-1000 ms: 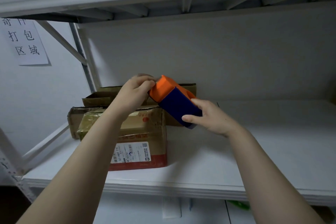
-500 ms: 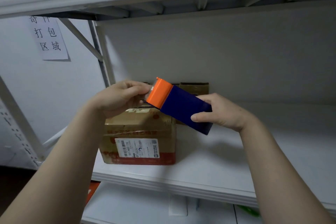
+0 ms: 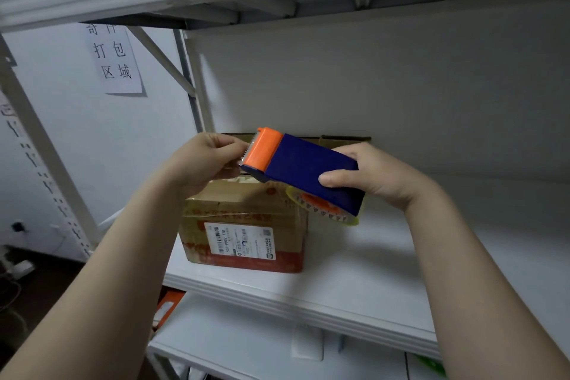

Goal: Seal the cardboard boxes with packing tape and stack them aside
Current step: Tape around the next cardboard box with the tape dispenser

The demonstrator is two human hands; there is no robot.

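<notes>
A blue tape dispenser [image 3: 308, 168] with an orange cutter head is held in the air above a brown cardboard box [image 3: 243, 225]. My right hand [image 3: 374, 176] grips the dispenser's blue body, with the clear tape roll showing beneath it. My left hand [image 3: 206, 159] pinches the tape end at the orange serrated head. The box stands on the white shelf [image 3: 354, 274] and carries a white shipping label on its front; its top is partly hidden by my hands.
Another cardboard box [image 3: 345, 140] stands behind, against the shelf's back wall. A paper sign [image 3: 114, 58] hangs on the left wall. A metal upright [image 3: 191, 83] and brace frame the shelf's left side. A lower shelf [image 3: 246, 345] lies beneath.
The view has shifted left, so the box sits more central. The dispenser has levelled out and moved a little right, with both hands still on it. The boxes at far left have left the view.
</notes>
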